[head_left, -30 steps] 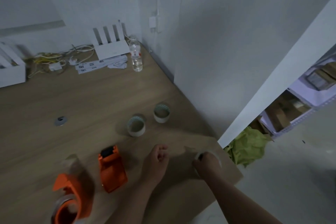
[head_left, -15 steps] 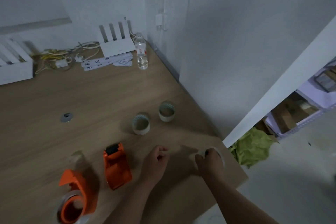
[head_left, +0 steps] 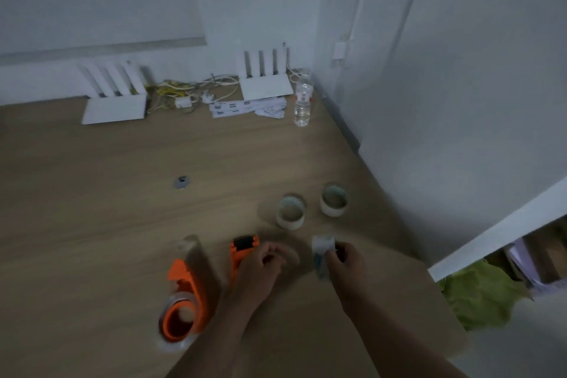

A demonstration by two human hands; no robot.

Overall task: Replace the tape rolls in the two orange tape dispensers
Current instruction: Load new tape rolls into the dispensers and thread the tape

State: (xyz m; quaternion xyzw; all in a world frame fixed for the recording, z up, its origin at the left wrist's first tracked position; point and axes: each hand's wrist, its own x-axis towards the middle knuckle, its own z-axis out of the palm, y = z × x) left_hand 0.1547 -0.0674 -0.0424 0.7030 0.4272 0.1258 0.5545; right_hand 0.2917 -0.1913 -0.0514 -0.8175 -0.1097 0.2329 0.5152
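Dim light is falling on white walls (head_left: 460,70) cornering behind a wooden table (head_left: 122,193); grey floor (head_left: 521,347) is showing beyond its edge.

two orange dispensers on the table: loaded dispenser (head_left: 184,301) near-left with roll, second dispenser (head_left: 242,252) beside it; two tape rolls (head_left: 290,212) (head_left: 334,200) upright behind.

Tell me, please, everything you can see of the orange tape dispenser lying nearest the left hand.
The orange tape dispenser looks like moulded plastic, with a dark part at its far end. It lies flat on the wooden table, lengthwise away from the person. The left hand covers its near part, so whether it holds a roll cannot be told; actual contact is unclear. It lies apart from the second dispenser to its left.
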